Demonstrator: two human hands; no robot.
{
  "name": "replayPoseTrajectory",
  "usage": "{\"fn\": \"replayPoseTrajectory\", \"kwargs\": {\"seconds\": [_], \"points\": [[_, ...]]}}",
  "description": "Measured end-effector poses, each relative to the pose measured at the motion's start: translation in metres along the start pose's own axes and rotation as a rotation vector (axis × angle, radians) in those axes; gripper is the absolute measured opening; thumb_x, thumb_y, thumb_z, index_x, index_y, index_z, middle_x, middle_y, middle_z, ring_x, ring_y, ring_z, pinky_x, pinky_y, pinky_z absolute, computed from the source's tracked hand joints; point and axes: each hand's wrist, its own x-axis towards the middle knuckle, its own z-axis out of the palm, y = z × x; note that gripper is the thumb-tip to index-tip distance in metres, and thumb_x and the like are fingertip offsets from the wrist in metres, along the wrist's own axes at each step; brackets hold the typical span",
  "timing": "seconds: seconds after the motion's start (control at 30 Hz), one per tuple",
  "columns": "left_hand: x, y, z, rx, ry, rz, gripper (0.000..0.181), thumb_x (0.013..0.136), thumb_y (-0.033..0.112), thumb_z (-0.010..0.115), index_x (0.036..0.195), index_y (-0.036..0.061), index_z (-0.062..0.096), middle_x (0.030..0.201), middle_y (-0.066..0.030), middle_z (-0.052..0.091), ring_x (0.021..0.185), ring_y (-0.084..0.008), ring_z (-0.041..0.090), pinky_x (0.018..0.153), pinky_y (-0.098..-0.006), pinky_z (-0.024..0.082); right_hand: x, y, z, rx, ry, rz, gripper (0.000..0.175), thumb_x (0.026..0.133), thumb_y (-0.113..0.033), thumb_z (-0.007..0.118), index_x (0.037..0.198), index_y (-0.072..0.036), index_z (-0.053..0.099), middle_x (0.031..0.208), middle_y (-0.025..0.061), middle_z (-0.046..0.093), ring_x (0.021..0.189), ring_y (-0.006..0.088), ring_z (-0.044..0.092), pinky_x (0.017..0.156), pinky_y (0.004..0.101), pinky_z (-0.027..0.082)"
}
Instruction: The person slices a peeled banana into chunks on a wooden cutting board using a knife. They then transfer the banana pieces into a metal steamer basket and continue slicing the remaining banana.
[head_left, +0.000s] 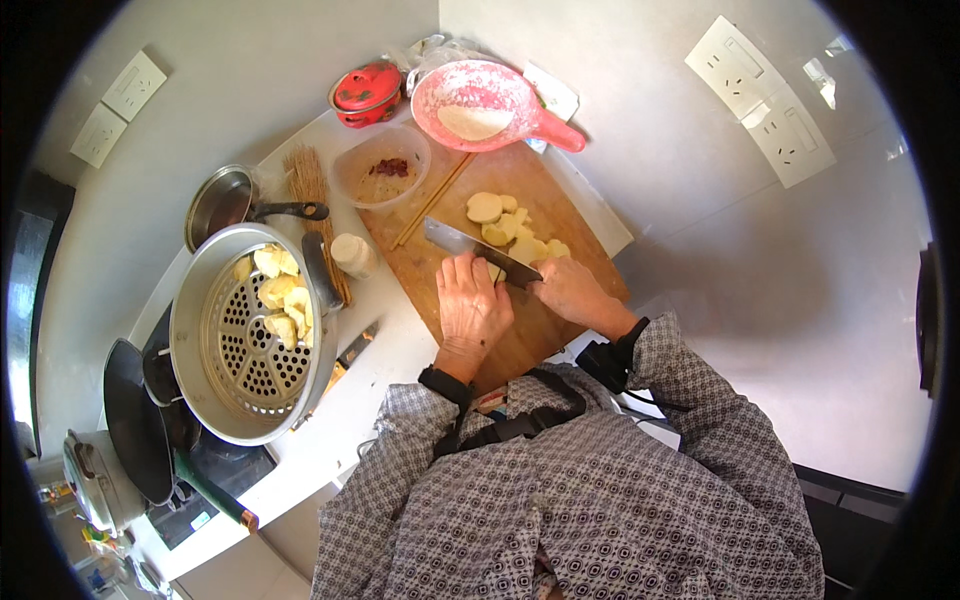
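Note:
My right hand (568, 289) grips the handle of a cleaver (480, 250), whose blade points up and to the left over a wooden cutting board (420, 277). Beside the blade, my left hand (474, 300) presses down on a pale piece of peeled vegetable (493, 271), perhaps potato, mostly hidden by the fingers and blade. Pale yellow slices (504, 227) lie in a loose heap just beyond the cleaver. A pair of wooden chopsticks (433, 201) rests along the board's left side.
At left, an aluminium steamer pot (196, 382) holds pale yellow chunks (283, 296). Near it are a small saucepan (221, 199), a straw whisk (306, 174), a lidded jar (355, 256) and a knife (358, 345). Behind stand a plastic bowl (360, 191), a red lidded pot (367, 90) and a pink scoop (525, 124).

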Motion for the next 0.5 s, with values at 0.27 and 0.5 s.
{"fn": "replayPoseTrajectory", "kwargs": {"seconds": [0.27, 0.5], "points": [[0.007, -0.014, 0.012, -0.041, 0.045, -0.02, 0.043, 0.069, 0.013, 0.077, 0.105, -0.0063, 0.063, 0.112, -0.0208, 0.056, 0.104, -0.04, 0.053, 0.091, -0.0507, 0.046, -0.007, 0.004, 0.007, 0.249, 0.099, 0.145, 0.034, 0.084, -0.03, 0.066, 0.092, 0.003, 0.07, 0.079, 0.0244, 0.066, 0.077, 0.0375, 0.067, 0.071, 0.0457, 0.051], [0.011, -0.009, 0.01, 0.0, 0.039, 0.057, 0.032, 0.07, 0.011, 0.072, 0.097, -0.0035, 0.062, 0.108, -0.0201, 0.057, 0.099, -0.0401, 0.054, 0.086, -0.051, 0.047, -0.009, 0.009, 0.008, 0.312, 0.066, 0.207, 0.039, 0.085, -0.033, 0.06, 0.099, 0.002, 0.069, 0.091, 0.0273, 0.069, 0.089, 0.0448, 0.067, 0.078, 0.0506, 0.051]]}}
